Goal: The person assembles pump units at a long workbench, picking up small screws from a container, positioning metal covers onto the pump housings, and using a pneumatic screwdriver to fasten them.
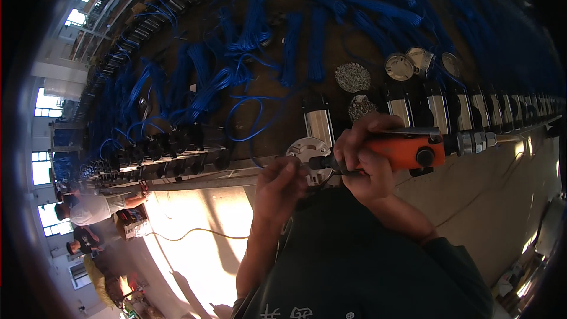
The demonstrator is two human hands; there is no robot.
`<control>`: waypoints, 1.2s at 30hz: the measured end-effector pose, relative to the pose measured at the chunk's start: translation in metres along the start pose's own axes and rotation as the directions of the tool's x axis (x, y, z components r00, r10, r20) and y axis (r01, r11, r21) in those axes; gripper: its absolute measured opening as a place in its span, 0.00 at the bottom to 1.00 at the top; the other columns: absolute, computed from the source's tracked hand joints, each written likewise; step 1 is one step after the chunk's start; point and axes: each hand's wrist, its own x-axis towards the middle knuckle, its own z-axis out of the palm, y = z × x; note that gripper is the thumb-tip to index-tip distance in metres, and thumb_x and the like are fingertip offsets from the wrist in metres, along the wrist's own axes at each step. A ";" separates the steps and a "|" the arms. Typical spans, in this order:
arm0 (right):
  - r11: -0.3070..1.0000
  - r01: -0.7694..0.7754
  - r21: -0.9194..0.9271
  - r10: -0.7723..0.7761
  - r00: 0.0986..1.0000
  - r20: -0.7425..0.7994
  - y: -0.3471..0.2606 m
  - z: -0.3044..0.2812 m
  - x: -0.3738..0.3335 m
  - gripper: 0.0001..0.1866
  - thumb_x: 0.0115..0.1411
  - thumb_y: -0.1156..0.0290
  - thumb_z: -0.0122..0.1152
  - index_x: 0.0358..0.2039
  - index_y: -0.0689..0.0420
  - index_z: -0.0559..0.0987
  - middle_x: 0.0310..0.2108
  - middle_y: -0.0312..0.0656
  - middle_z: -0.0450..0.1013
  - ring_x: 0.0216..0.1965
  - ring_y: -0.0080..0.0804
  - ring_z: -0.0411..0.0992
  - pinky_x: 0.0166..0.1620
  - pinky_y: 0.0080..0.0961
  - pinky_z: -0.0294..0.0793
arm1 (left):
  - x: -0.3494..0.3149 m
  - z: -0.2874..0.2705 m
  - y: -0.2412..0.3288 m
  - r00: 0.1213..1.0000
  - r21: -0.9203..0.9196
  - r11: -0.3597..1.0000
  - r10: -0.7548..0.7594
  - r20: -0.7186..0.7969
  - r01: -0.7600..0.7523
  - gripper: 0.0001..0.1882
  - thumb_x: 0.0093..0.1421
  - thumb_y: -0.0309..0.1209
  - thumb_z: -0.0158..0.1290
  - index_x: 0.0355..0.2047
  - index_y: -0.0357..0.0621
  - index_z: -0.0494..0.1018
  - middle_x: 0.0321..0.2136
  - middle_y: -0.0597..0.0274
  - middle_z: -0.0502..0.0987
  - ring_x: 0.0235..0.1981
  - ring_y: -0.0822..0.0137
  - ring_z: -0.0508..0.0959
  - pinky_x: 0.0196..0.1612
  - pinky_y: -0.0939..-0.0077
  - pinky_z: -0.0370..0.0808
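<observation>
The right hand [366, 153] grips an orange pneumatic screwdriver [407, 150], its tip against a round metal end cap [307, 150] at the edge of the counter [195, 180]. The left hand [280, 183] pinches at the tip. Blue cable bundles [254, 29] and a row of metal cylinders [437, 109] cover the counter.

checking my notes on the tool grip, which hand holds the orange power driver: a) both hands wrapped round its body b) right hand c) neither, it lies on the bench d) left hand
b: the right hand is closed around the orange power driver, while the left hand sits at its tip by the round metal cap.
</observation>
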 end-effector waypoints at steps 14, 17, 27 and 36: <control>0.992 -0.126 0.013 0.127 0.987 -0.100 0.003 -0.048 -0.042 0.20 0.49 0.86 0.46 0.43 0.57 0.64 0.30 0.45 0.67 0.19 0.27 0.65 0.29 0.28 0.70 | -0.005 0.004 -0.009 0.986 0.918 0.370 -0.016 0.164 -0.146 0.20 0.50 0.23 0.62 0.45 0.41 0.77 0.12 0.72 0.69 0.16 0.83 0.63 0.23 0.86 0.61; 0.988 -0.156 0.017 0.157 0.983 -0.091 0.006 -0.047 -0.044 0.19 0.49 0.86 0.46 0.43 0.57 0.65 0.29 0.45 0.67 0.20 0.26 0.65 0.29 0.27 0.70 | -0.009 0.007 -0.008 0.972 0.915 0.329 0.066 0.226 -0.235 0.21 0.49 0.24 0.63 0.46 0.41 0.76 0.09 0.71 0.66 0.13 0.82 0.62 0.21 0.86 0.61; 0.973 -0.168 -0.159 0.185 0.978 0.098 0.007 -0.033 -0.033 0.15 0.50 0.86 0.47 0.40 0.60 0.64 0.29 0.44 0.68 0.22 0.24 0.67 0.27 0.23 0.71 | 0.018 -0.026 -0.027 0.727 0.832 0.050 0.518 0.451 -0.552 0.59 0.34 0.39 0.72 0.63 0.37 0.50 0.61 0.43 0.56 0.62 0.39 0.55 0.61 0.49 0.57; 0.940 -0.216 -0.263 0.264 0.950 0.166 0.011 -0.028 -0.036 0.17 0.48 0.87 0.47 0.39 0.58 0.63 0.29 0.46 0.67 0.22 0.26 0.67 0.28 0.26 0.72 | 0.030 -0.039 -0.045 0.655 0.799 0.011 0.580 0.485 -0.601 0.57 0.35 0.39 0.72 0.62 0.36 0.52 0.60 0.44 0.59 0.61 0.40 0.58 0.61 0.48 0.59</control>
